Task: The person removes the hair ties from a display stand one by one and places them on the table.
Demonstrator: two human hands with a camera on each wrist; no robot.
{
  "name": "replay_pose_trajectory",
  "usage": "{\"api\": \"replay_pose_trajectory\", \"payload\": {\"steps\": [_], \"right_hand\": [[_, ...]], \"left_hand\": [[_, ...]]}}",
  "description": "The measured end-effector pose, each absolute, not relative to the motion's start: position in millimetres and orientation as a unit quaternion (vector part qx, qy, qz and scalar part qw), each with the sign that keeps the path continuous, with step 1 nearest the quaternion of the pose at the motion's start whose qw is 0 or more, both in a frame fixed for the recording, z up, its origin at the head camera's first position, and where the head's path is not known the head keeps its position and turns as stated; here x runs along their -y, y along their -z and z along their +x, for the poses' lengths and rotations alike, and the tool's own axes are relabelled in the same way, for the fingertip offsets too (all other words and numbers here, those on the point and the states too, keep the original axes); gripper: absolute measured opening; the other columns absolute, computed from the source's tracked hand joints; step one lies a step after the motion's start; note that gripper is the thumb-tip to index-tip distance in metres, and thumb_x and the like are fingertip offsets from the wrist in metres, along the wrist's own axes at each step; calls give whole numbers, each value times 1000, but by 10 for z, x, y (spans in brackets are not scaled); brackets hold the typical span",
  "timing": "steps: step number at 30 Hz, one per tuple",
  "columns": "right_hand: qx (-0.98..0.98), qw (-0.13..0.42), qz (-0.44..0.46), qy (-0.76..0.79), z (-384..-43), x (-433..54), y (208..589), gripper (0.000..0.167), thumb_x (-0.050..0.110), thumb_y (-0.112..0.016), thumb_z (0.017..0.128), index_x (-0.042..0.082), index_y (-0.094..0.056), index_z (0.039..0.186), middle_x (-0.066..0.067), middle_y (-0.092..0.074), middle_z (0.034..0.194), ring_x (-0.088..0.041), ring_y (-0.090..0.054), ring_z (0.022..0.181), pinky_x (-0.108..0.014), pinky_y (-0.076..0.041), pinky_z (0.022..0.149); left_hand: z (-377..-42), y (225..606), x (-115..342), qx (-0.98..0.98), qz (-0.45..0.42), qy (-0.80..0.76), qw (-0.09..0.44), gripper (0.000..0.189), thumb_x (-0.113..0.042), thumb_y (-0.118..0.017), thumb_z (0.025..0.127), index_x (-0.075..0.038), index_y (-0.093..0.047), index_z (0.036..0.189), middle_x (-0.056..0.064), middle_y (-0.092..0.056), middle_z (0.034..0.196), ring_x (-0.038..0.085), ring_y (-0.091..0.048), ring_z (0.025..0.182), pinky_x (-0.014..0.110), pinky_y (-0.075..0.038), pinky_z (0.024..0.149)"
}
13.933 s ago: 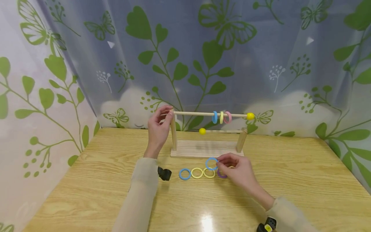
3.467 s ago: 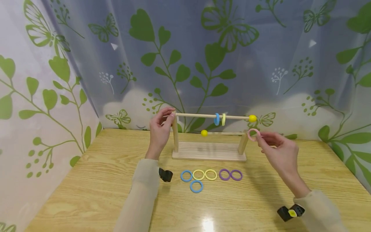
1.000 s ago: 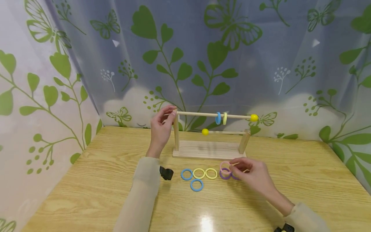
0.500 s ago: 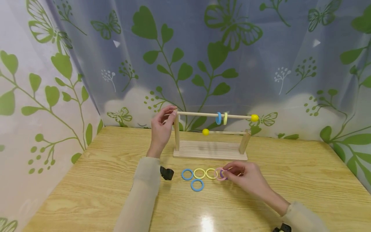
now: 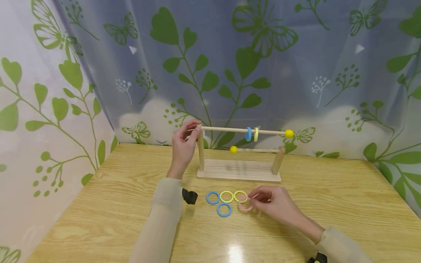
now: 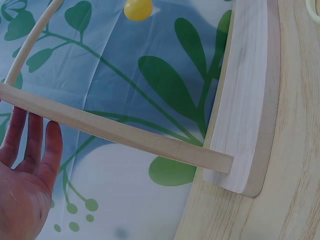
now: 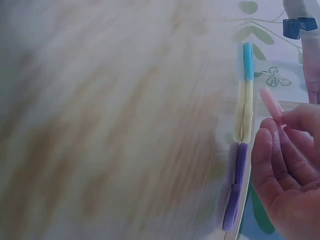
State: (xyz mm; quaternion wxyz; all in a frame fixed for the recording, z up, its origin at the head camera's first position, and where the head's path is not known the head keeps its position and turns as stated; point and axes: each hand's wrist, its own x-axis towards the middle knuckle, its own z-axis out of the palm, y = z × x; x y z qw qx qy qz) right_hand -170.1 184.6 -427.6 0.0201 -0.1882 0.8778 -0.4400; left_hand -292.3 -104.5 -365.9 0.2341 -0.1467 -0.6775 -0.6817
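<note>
At the upper end of the left post of a wooden ring stand (image 5: 238,170), my left hand (image 5: 184,144) grips the post, thumb in front. Its fingers lie against the post (image 6: 120,129) in the left wrist view. My right hand (image 5: 274,202) pinches a pink ring (image 5: 245,207) between thumb and fingertips, just above the table by the right yellow ring (image 5: 240,191). A blue ring (image 5: 248,134) and a pale yellow ring (image 5: 255,134) hang on the upper rod. Two purple rings (image 7: 241,164) show in the right wrist view; my right hand hides them in the head view.
On the wooden table (image 5: 108,219), a blue ring (image 5: 212,197) and a second yellow ring (image 5: 226,197) continue the row leftward. Another blue ring (image 5: 224,210) lies in front. The lower rod (image 5: 258,150) ends in a yellow ball (image 5: 233,149). A patterned curtain (image 5: 210,73) stands behind.
The pink ring, on the upper rod at first, came off its right end and was carried down to the table, lately leftward. A blue ring was laid before the row. My left hand stayed.
</note>
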Motion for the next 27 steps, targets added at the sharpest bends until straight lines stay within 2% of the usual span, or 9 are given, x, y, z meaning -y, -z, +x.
{"api": "replay_pose_trajectory", "payload": {"steps": [14,27], "right_hand": [[-868,79,-206,445,-1718,-1784,4265,14,4,-72,87,5,-76,101,-6,-79,84,-6,-66,62,-22,-53,52],[-879,76,-224,414,-1768,-1686,4257,9,15,-76,90,8,-77,95,0,-77,79,0,-65,65,-20,-52,55]], "left_hand": [[-2936,3661,1040,679,-150,678,240,22,-12,-63,101,-4,-71,119,16,-69,111,10,-66,90,19,-56,73],[-2934,3660,1048,682,-144,677,237,23,-12,-62,102,-3,-70,122,18,-68,115,9,-65,92,19,-55,73]]}}
